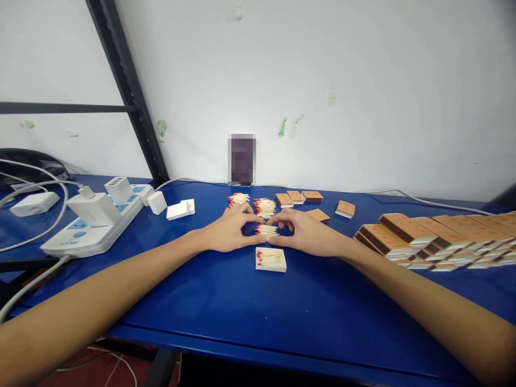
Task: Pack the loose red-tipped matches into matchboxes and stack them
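Observation:
A small bunch of red-tipped matches [266, 231] lies between my two hands, its heads toward the left. My left hand [231, 228] closes on it from the left with thumb and fingers curved. From the right, my right hand [300, 231] is curved round the same matches, fingertips at their other end. Just in front of them sits an open white matchbox tray [277, 258] with a few matches inside. Behind my hands lie two more match piles, one on the left [241, 199] and one in the middle [265, 207].
Stacked orange matchboxes [407, 228] fill the right side of the blue table [226, 306]. Several boxes [296, 197] lie behind my right hand. White trays [177, 210] and a power strip [97, 231] are at left. A blurred phone-like object [242, 158] leans on the wall.

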Demonstrator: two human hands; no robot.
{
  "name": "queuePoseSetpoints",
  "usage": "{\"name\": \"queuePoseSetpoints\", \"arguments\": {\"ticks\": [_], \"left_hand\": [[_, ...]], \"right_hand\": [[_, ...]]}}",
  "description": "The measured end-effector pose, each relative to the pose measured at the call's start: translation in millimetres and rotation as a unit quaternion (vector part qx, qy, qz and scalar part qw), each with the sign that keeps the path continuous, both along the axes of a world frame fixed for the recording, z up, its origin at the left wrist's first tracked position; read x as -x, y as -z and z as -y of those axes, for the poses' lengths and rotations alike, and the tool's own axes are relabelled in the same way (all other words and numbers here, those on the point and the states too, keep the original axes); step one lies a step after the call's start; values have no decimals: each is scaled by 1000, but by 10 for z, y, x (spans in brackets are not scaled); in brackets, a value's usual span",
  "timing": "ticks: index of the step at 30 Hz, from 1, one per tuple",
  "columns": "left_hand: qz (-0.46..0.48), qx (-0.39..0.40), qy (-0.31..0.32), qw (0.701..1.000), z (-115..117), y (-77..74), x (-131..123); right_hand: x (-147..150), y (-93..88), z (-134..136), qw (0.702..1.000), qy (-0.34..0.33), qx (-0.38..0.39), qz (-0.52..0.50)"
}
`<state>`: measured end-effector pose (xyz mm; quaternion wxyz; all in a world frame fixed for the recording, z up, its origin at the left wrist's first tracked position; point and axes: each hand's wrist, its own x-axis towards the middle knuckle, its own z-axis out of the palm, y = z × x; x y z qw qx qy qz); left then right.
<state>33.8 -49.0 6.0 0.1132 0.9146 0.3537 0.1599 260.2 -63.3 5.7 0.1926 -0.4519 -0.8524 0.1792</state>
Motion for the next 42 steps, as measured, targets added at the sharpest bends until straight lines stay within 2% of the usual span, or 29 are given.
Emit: {"name": "queuePoseSetpoints", "arguments": {"ticks": [15,25,34,42], "left_hand": [[32,-14,16,999,4,4,-26],[39,-2,19,999,29,-5,-52],[-28,-38,11,999,105,-46,-61],[-17,-33,4,999,120,-48,-82]], "right_hand": [[86,2,49,999,-10,-28,-23],[100,-29,79,998,-5,-58,6],[110,-47,86,997,-29,-65,7],[96,-1,77,995,-30,-86,28]]}}
